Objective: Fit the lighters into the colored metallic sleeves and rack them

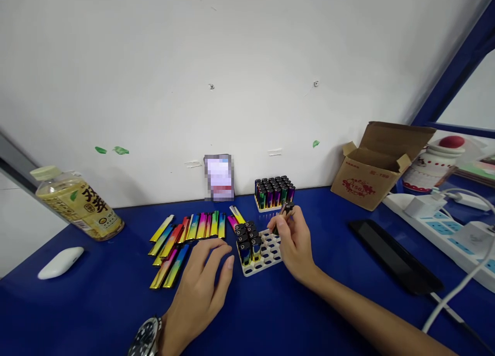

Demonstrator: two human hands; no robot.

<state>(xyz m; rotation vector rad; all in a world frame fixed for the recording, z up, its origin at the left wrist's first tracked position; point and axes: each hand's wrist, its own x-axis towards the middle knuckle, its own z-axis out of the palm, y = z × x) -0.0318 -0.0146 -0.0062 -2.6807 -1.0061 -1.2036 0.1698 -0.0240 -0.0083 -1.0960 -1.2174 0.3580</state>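
My right hand (294, 245) pinches a black-topped lighter (286, 210) just above the far right part of a white grid tray (266, 255). Several rainbow-coloured lighters (247, 240) stand upright in the tray's left cells. My left hand (203, 286), with a wristwatch (147, 338) on it, lies on the blue table with its fingers curled loosely, just left of the tray and touching nothing I can make out. A row of flat rainbow lighter shells (185, 237) lies left of the tray. A second tray full of lighters (274, 192) stands by the wall.
A tilted yellow drink bottle (77, 204) and a white oval case (61, 263) are at the left. An open cardboard box (371, 167), a black flat tray (394, 255), a white power strip (444, 232) with cables, and a small pixelated card (219, 178) are also on the table.
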